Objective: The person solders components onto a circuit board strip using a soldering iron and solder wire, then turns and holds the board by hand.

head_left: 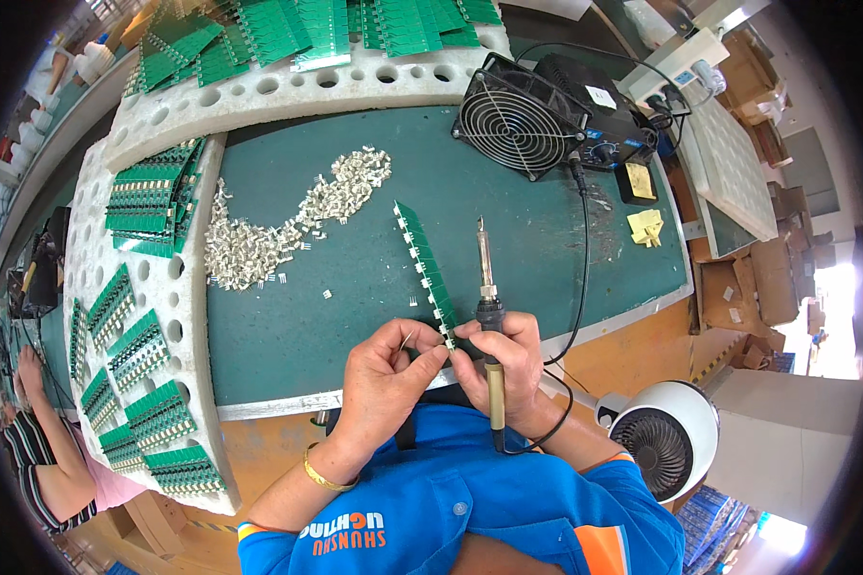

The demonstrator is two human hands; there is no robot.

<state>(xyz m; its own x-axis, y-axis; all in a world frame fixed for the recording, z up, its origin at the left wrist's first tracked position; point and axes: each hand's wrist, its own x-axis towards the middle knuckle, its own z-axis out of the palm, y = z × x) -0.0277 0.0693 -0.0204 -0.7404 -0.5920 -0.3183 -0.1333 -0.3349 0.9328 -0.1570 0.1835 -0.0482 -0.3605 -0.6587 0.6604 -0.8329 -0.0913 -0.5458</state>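
Observation:
My left hand [393,383], fingers closed, pinches a thin wire, likely solder, at the lower end of a narrow green circuit-board strip [422,259] lined with small white connectors. My right hand [508,369] is wrapped round an upright soldering iron [496,402], its metal tip above the fingers, while its thumb and forefinger also touch the strip's lower end. Beyond the strip, a heap of small white connectors [254,235] lies on the green mat [316,355].
Perforated foam trays [177,326] with stacked boards [149,196] line the left and back. A square fan [518,125], black soldering station [604,144] and yellow sponge [645,227] stand back right. A white fan [662,441] is low right. A co-worker's arm [53,441] shows at far left.

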